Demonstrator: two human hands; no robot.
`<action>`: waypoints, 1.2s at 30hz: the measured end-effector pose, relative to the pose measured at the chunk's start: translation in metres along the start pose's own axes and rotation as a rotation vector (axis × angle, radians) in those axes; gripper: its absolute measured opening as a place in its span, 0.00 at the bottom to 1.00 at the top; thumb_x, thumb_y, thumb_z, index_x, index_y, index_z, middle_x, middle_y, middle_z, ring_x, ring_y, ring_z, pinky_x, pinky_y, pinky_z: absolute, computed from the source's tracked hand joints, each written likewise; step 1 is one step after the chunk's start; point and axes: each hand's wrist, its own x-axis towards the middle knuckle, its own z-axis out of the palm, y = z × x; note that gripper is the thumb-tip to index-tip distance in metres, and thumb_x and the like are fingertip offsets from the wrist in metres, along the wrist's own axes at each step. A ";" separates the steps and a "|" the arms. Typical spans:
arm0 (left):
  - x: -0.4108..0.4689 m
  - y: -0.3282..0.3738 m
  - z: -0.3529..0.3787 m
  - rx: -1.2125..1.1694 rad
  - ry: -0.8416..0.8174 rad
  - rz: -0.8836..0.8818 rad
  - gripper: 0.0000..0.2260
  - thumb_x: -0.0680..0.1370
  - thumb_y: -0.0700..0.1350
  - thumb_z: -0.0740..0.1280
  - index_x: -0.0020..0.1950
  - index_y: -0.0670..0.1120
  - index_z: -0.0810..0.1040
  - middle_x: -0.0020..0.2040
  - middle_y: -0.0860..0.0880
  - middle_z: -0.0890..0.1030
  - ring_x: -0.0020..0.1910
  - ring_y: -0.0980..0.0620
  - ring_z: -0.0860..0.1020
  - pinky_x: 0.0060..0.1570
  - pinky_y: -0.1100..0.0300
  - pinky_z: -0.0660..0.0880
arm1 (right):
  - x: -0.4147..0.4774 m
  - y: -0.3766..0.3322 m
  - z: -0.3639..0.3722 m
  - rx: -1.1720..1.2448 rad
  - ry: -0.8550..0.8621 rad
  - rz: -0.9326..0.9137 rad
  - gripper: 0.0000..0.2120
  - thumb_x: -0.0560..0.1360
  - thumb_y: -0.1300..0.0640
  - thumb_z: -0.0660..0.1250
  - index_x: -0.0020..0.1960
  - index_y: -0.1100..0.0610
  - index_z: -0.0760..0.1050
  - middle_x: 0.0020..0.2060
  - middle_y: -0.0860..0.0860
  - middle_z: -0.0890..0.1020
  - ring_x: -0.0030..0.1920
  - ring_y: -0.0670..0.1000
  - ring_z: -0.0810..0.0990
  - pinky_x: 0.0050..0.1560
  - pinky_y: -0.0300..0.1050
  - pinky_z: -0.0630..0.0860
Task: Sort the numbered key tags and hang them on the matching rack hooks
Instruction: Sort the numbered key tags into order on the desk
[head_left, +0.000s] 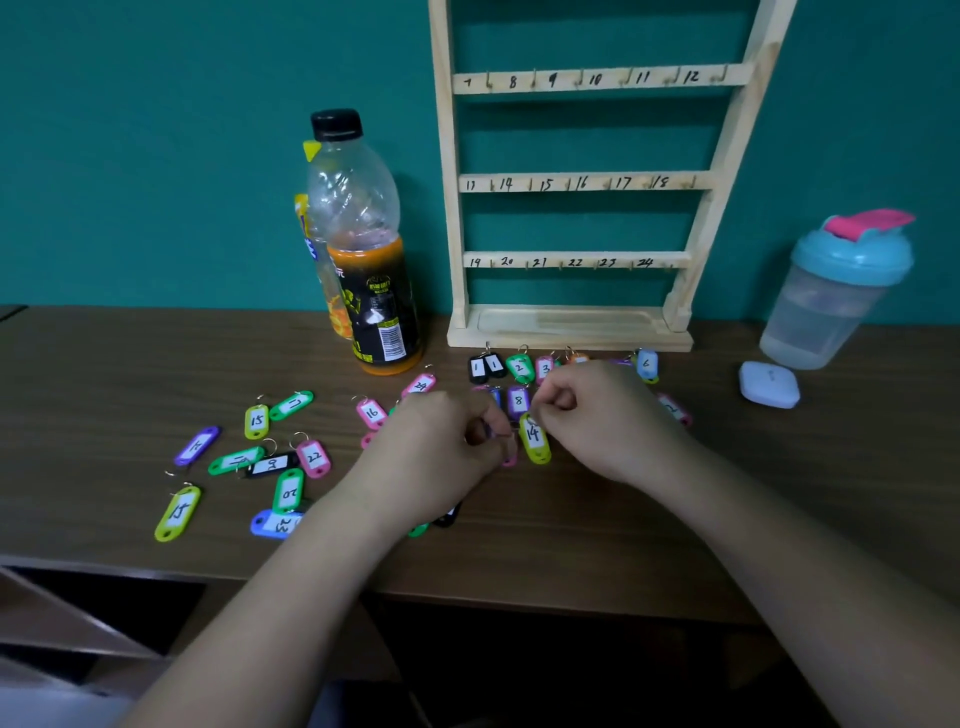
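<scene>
Clock directions are taken from the two hands, which meet at the middle of the view.

The brown table (571, 545) fills the lower half, against a teal wall. The wooden rack (582, 183) stands at 12 o'clock at the table's back edge. Its visible rails are numbered 7–12, 13–18 and 19–24, with a small hook beside each number.

A juice bottle (371, 270) with a black cap stands at 11 o'clock, just left of the rack's base. A shaker cup (831, 301) with a blue lid stands at 2 o'clock, and a white case (770, 384) lies below it at 3 o'clock.

The left hand (441, 447) rests on the table with its fingers curled tight. What they enclose cannot be told. The right hand (597, 415), thumb and forefinger closed narrowly, pinches the ring end of tag 14 (535, 439), a yellow-green tag lying on the table between the hands.

Tag 8 (518, 400) lies just above it at 12 o'clock. A row of sorted tags (519, 368), reading 1, 1, 2, 3 and 6, runs along the rack's base. Loose tags (314, 458), among them 15, 16, 20 and 22, lie scattered at 9 o'clock.
</scene>
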 end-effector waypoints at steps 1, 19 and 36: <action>0.000 -0.001 -0.001 -0.005 0.003 0.003 0.02 0.77 0.52 0.75 0.46 0.56 0.85 0.38 0.58 0.82 0.40 0.60 0.79 0.39 0.65 0.73 | 0.000 -0.001 0.000 -0.005 0.011 -0.008 0.04 0.80 0.52 0.71 0.50 0.47 0.86 0.43 0.43 0.85 0.43 0.43 0.82 0.40 0.40 0.76; 0.001 -0.091 -0.068 0.127 0.243 -0.269 0.04 0.78 0.49 0.75 0.45 0.56 0.82 0.43 0.58 0.83 0.44 0.56 0.81 0.36 0.67 0.70 | 0.018 -0.054 0.030 0.101 0.057 -0.138 0.06 0.81 0.54 0.70 0.46 0.47 0.84 0.37 0.40 0.84 0.41 0.38 0.82 0.43 0.39 0.78; 0.016 -0.114 -0.063 0.163 0.179 -0.263 0.03 0.77 0.51 0.76 0.44 0.55 0.85 0.46 0.57 0.84 0.49 0.55 0.80 0.46 0.61 0.72 | 0.041 -0.079 0.061 0.060 0.009 -0.165 0.03 0.80 0.54 0.73 0.51 0.47 0.86 0.41 0.41 0.83 0.39 0.37 0.78 0.35 0.31 0.67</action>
